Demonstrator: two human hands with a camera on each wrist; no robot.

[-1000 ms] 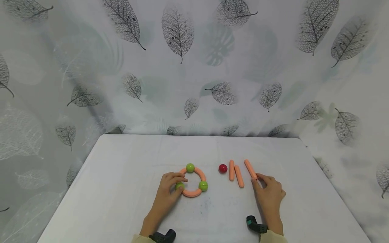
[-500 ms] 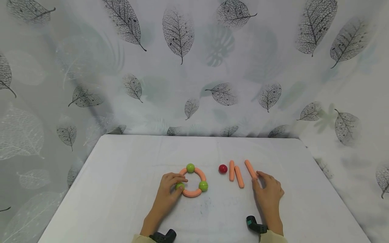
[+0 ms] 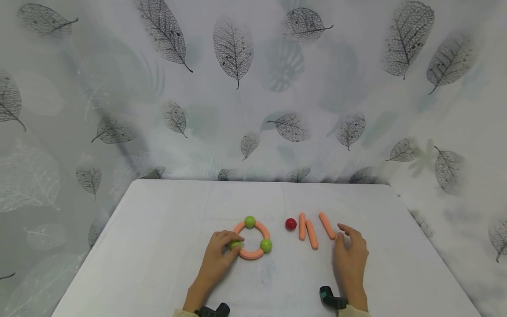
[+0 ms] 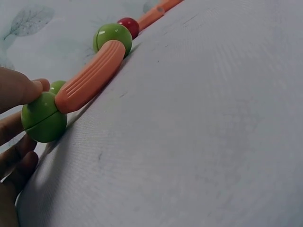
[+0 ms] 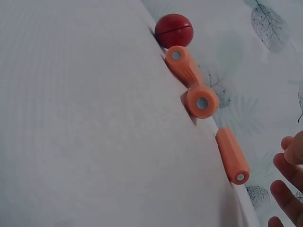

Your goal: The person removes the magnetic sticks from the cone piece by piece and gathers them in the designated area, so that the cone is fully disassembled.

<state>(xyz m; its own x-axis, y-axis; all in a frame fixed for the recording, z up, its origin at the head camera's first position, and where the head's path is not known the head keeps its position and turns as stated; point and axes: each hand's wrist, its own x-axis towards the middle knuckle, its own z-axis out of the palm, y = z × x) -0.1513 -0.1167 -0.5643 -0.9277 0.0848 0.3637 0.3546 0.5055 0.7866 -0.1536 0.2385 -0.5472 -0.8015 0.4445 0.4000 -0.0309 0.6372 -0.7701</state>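
A white table [image 3: 158, 246] is seen from above, set against a backdrop [image 3: 253, 88] printed with grey leaves. Near the front edge, left of the middle, a ring [image 3: 251, 237] is laid flat, made of curved orange pieces joined by three green balls. The left hand [image 3: 218, 259] is placed at the ring's near left side, and the nearest green ball [image 3: 235, 245] is pinched between thumb and curled fingers; in the left wrist view the same ball [image 4: 43, 117] is seen touched by a fingertip, with an orange curved piece [image 4: 92, 75] running from it to a second green ball [image 4: 112, 38].

To the right of the ring, well apart from it, a small red ball [image 3: 291, 224] is set beside three straight orange sticks. The first stick [image 3: 302, 226] lies just beside the red ball, the second stick [image 3: 311, 234] is just right of it, and the third stick [image 3: 327, 226] is slanted further right. The right hand [image 3: 350, 257] is rested on the table close to the third stick, its fingers loosely spread, and nothing is held; a narrow gap is seen between its fingertips [image 5: 284, 168] and the stick [image 5: 232, 155] in the right wrist view.
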